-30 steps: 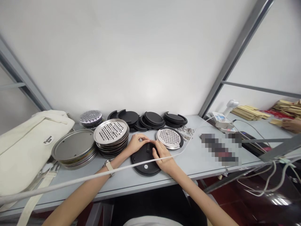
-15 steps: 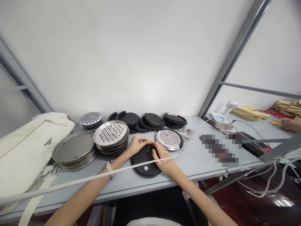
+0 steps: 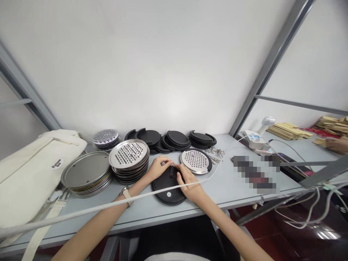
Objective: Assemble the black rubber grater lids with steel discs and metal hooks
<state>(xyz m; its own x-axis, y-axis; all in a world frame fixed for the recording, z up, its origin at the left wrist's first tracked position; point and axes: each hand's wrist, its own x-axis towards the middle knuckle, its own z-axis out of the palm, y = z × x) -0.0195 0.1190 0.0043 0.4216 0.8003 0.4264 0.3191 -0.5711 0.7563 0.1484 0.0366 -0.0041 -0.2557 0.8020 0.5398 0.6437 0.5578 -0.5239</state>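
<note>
A round black disc (image 3: pixel 169 185) with a small white round sticker lies near the table's front edge. My left hand (image 3: pixel 161 166) rests over its upper left, thumb and finger pinched at a small metal piece at the top of a short black strap (image 3: pixel 172 172). From the right, my right hand (image 3: pixel 189 182) closes its fingertips on the same small piece, its lower fingers curled over the disc. Just behind the right hand lies a perforated metal disc (image 3: pixel 195 160) in a black rim. Left of my left hand stands a stack of metal grater discs (image 3: pixel 129 154).
Plain metal discs (image 3: pixel 85 169) are stacked at the left beside a cream bag (image 3: pixel 35 174). Black discs (image 3: pixel 176 140) and small metal hooks (image 3: pixel 216 155) lie along the wall. A white cable (image 3: pixel 103 206) crosses in front. At far right, a person's hand (image 3: pixel 337 145) touches tan pieces.
Both hands stay at the strap's top. The fingertips have shifted slightly, and the small metal piece between them now shows more clearly.
</note>
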